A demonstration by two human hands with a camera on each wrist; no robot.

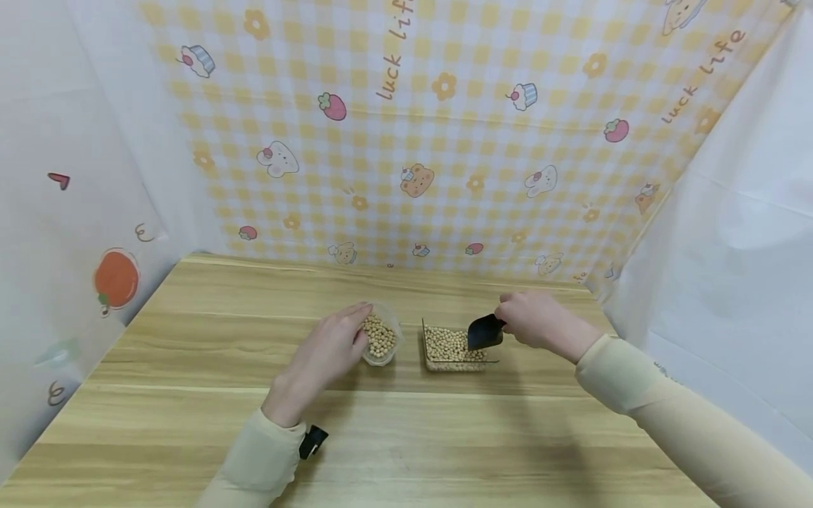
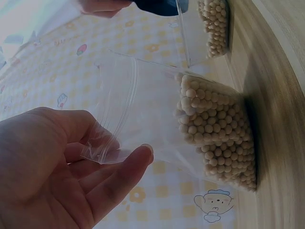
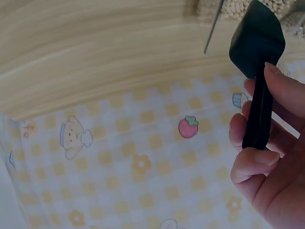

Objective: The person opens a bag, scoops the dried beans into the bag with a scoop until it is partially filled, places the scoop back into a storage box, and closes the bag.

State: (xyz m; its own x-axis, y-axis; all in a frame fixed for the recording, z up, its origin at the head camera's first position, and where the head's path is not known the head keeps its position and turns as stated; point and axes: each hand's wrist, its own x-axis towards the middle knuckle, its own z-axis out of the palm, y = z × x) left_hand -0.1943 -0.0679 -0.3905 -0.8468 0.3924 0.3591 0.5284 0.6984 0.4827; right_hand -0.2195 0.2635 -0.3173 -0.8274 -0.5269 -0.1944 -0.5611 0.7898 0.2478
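My left hand [image 1: 324,353] pinches the rim of a clear zip bag [image 2: 152,102] between thumb and fingers. The bag stands upright on the table, its top spread, with pale round soybeans [image 2: 214,126] filling its lower part. In the head view, my right hand [image 1: 530,319] grips the handle of a small black scoop [image 1: 485,334]. The blade is over the right part of a clear rectangular container [image 1: 456,367] of soybeans. The right wrist view shows the fingers [image 3: 286,90] curled round the scoop's handle [image 3: 259,114]; the inside of the blade is hidden.
The bag and container stand side by side on a wood-grain table [image 1: 406,437], a small gap between them. Behind the table hangs a yellow checked cloth [image 1: 381,176]. White sheets [image 1: 730,247] close off both sides. A black strap [image 1: 312,442] is on my left wrist.
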